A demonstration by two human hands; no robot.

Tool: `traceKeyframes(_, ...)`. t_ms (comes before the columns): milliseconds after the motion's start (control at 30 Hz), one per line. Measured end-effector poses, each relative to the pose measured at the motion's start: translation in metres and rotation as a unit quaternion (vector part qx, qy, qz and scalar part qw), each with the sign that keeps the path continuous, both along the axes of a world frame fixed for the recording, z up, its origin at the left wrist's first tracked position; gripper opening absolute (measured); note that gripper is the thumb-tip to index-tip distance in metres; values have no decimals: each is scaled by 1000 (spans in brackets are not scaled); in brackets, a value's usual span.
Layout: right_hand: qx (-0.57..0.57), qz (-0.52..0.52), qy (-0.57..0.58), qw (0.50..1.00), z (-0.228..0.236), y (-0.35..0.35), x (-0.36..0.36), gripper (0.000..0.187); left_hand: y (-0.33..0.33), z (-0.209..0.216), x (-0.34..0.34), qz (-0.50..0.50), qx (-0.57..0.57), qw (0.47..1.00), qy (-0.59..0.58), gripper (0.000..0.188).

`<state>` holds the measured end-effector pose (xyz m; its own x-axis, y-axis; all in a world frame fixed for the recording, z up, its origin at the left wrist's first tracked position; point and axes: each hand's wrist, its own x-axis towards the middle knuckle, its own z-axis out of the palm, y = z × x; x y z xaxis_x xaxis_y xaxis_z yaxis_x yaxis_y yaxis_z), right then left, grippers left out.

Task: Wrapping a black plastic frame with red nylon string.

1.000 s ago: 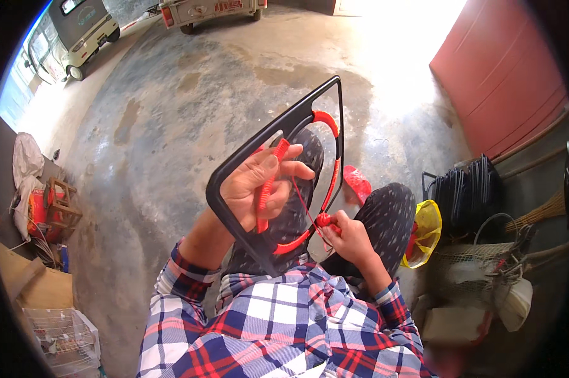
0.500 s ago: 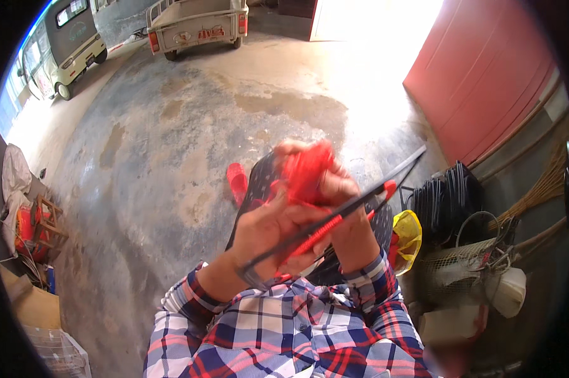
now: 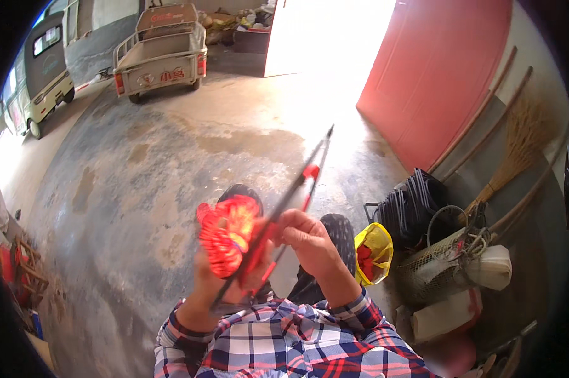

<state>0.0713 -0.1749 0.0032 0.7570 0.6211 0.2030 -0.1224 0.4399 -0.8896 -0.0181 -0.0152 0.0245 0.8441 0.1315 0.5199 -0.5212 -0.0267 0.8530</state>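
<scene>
Against the left side of the black frame (image 3: 289,198), the bundle of red cord (image 3: 216,251) sits in the grasp of my left hand (image 3: 210,285), though blur keeps me from telling whether those fingers grip the frame too. To the frame's right, my right hand (image 3: 302,238) has thumb and fingers drawn together; I cannot tell what they pinch. Farther right of it, a yellow bag (image 3: 383,255) gapes open.

The left hand (image 3: 207,285) is blurred, its fingers partly hidden by the red cord bundle (image 3: 226,234) and the black frame (image 3: 289,196), itself smeared. Whether the right hand (image 3: 307,244) touches the frame cannot be told. The lower edge cuts off the plaid shirt (image 3: 297,337).
</scene>
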Motion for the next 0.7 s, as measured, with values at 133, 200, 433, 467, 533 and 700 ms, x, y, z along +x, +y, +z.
traceKeyframes(133, -24, -20, -62, 998, 27, -13, -22, 25, 33, 31, -3, -348, -391, 848, 83, 77)
traceKeyframes(200, -28, -8, -70, 997, 33, -15, -30, 25, 26, 45, -9, -250, -340, 906, 14, 77)
traceKeyframes(433, -26, 10, -131, 991, 42, -13, -48, 24, 7, 19, 7, 96, -158, 980, -77, 34)
traceKeyframes(467, -30, 15, -121, 992, 40, -15, -48, 25, 12, 11, 9, 81, -123, 989, -7, 36)
traceKeyframes(533, -42, -1, -121, 992, 35, -14, -46, 26, 18, -9, 16, 80, -104, 989, 68, 35)
traceKeyframes(700, -199, -127, -264, 935, 28, -9, -38, 41, 8, -57, 30, 68, -212, 952, 211, 33)
